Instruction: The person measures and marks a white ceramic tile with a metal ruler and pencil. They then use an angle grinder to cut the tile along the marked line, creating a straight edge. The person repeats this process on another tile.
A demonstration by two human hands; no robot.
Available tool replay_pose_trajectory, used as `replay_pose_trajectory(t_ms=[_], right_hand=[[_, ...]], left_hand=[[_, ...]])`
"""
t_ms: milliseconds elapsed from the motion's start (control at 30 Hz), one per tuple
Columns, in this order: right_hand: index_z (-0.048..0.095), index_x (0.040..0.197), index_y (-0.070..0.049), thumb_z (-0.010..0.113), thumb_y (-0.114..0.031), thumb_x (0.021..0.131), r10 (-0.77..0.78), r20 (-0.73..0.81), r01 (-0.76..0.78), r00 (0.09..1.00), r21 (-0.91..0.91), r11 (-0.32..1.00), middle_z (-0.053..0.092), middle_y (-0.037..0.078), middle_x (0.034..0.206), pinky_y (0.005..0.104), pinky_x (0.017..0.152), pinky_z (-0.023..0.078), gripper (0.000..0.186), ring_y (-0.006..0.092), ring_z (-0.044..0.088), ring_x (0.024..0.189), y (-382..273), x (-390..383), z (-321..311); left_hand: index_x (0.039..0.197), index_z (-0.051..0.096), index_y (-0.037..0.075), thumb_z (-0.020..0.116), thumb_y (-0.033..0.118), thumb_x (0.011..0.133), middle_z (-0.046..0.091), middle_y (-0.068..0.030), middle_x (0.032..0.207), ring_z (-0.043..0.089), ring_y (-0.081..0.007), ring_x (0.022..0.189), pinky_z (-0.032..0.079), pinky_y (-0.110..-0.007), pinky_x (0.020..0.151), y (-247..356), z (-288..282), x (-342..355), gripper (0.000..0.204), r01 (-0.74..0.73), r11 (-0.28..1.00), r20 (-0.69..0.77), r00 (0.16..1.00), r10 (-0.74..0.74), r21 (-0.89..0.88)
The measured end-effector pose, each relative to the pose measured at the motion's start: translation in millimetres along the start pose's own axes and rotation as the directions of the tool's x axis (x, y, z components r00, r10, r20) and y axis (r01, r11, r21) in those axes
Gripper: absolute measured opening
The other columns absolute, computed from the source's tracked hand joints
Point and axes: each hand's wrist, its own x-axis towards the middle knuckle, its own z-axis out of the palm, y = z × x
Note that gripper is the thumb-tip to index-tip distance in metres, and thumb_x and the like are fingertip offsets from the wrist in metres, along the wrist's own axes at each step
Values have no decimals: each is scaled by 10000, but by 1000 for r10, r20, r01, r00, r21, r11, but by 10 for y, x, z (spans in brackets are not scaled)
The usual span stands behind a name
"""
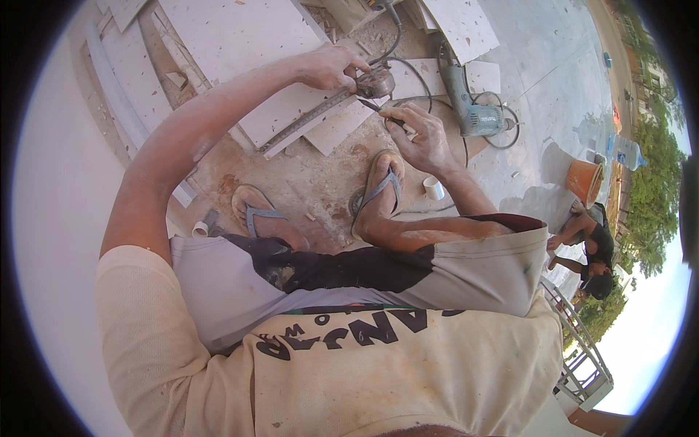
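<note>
My left hand [331, 67] is closed around a worn tape measure [376, 83]. Its blade [306, 120] is drawn out along the edge of a white tile piece [287, 138], slanting down toward my feet. Just right of the tape case, my right hand [421, 137] grips a dark, slim pencil [370, 105], its tip pointing at the blade and tile. White dust coats both hands.
A teal angle grinder [477, 109] with a black cord lies to the right. White tiles [233, 33] lie ahead. A white pipe piece [433, 189] sits by my sandalled foot. Farther right are an orange bucket [584, 180], a large bottle [628, 153] and a crouching person [598, 240].
</note>
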Motion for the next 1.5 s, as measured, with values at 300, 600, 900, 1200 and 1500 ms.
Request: replay_pose_trajectory(t_ms=[300, 600, 900, 1200, 1500], right_hand=[[720, 1153, -81, 653, -107, 921, -64, 15, 65, 998, -83, 994, 702, 140, 999, 423, 823, 565, 243, 337, 700, 940, 104, 54, 73], [713, 1159, -82, 655, -115, 927, -46, 37, 49, 998, -74, 996, 696, 134, 1004, 438, 811, 570, 241, 334, 702, 926, 75, 88, 80], [710, 1148, -75, 656, -127, 937, -28, 47, 32, 999, -98, 995, 698, 134, 1007, 439, 803, 570, 224, 330, 707, 915, 63, 108, 88], [718, 1115, -58, 662, -116, 928, -59, 33, 61, 998, -89, 994, 708, 142, 987, 426, 789, 571, 204, 333, 714, 884, 66, 104, 89], [726, 1084, -41, 665, -99, 914, -37, 16, 38, 999, -87, 995, 718, 144, 972, 415, 779, 575, 190, 326, 718, 863, 26, 112, 79]], left_hand=[[1423, 623, 113, 711, 145, 835, 789, -143, 1032, 718, -256, 1018, 517, -391, 977, -3, 16, 7, 595, 26, 1000, 6, 1000, -26, -1], [1417, 626, 105, 711, 142, 853, 784, -160, 1055, 717, -270, 1046, 513, -404, 991, 12, 13, -8, 572, 26, 1000, 4, 1000, -26, -2], [1432, 611, 104, 678, 100, 853, 786, -155, 1042, 712, -271, 1083, 488, -413, 1043, 24, 7, -1, 583, 30, 999, 12, 999, -30, 11], [1427, 619, 109, 686, 105, 852, 787, -149, 1044, 716, -263, 1055, 505, -405, 1018, 20, 10, -11, 578, 27, 1000, 6, 1000, -27, 7], [1402, 641, 118, 712, 109, 836, 784, -158, 1035, 718, -268, 1027, 517, -403, 979, -18, 25, 16, 571, 23, 999, -5, 1000, -23, 25]])
